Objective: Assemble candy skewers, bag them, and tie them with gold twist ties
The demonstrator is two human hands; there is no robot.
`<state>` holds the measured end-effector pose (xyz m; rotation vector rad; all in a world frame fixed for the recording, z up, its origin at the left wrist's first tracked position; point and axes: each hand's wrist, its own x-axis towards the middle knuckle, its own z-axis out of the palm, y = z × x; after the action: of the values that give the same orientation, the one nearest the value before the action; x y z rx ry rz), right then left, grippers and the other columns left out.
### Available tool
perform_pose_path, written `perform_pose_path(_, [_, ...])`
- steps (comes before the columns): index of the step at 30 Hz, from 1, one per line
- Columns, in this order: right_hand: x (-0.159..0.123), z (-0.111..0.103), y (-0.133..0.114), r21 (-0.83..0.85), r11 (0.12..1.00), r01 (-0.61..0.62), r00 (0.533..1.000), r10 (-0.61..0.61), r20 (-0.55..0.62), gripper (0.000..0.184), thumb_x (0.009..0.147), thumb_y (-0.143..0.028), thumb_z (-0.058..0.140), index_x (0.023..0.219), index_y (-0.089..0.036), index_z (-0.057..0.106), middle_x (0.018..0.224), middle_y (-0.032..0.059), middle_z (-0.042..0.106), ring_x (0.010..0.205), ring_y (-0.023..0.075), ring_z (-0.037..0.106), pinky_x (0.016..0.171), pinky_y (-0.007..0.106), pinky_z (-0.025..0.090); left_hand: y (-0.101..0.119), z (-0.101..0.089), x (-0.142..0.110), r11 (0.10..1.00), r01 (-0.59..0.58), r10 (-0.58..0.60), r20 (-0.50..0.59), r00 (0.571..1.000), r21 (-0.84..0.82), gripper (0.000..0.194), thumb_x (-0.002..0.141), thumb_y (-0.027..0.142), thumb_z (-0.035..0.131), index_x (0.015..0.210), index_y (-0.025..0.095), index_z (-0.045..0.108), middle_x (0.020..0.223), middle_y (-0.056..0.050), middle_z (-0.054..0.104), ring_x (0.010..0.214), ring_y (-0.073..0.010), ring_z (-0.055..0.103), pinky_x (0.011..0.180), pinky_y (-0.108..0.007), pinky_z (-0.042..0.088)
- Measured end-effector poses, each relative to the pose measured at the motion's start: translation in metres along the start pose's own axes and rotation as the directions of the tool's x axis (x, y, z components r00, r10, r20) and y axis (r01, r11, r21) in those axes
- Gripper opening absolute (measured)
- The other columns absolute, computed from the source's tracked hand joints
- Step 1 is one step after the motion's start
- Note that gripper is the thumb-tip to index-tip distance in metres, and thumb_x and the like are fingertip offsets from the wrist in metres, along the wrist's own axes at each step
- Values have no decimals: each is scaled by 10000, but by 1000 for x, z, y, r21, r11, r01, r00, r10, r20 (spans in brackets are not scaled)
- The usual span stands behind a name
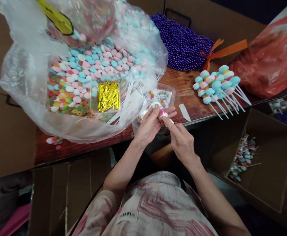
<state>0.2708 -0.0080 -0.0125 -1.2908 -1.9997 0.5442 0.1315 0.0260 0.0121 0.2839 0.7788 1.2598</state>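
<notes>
My left hand (pixel 150 124) and my right hand (pixel 180 139) meet at the table's front edge, both closed on a small pink and white round candy piece (pixel 161 111). Just behind them lies a clear plastic tray (pixel 166 93) with printed stickers. A big clear plastic bag (pixel 30 85) full of pink, blue and white round candies spreads over the left of the table. A bundle of gold twist ties (pixel 108 95) in a clear dish and several white sticks (pixel 123 105) lie on it.
Finished candy skewers (pixel 215 86) are piled at the right of the wooden table (pixel 182 85). Purple bead strings (pixel 182 42) with orange ribbon lie behind. A red plastic bag (pixel 273 59) sits far right. An open cardboard box (pixel 268 154) holds wrapped skewers.
</notes>
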Motion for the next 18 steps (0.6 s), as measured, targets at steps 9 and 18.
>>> perform_pose_path(9, [-1, 2, -1, -260, 965, 26, 999, -19, 27, 515, 1016, -136, 338, 1419, -283, 622, 764, 40, 576, 639, 114, 543, 658, 184, 513, -6, -1, 0, 997, -62, 63, -21, 998, 52, 190, 900, 351, 707, 962, 193, 622, 1143, -93, 768, 1227, -279, 674, 1039, -413, 530])
perform_pose_path(18, [7, -1, -1, -117, 990, 79, 990, -64, 124, 536, 1009, -117, 341, 1500, -235, 522, 829, 42, 628, 736, 139, 604, 742, 231, 536, -4, -1, 0, 999, -44, 43, 11, 999, 19, 134, 899, 287, 696, 917, 173, 627, 1121, -99, 776, 1191, -274, 696, 1039, -410, 530])
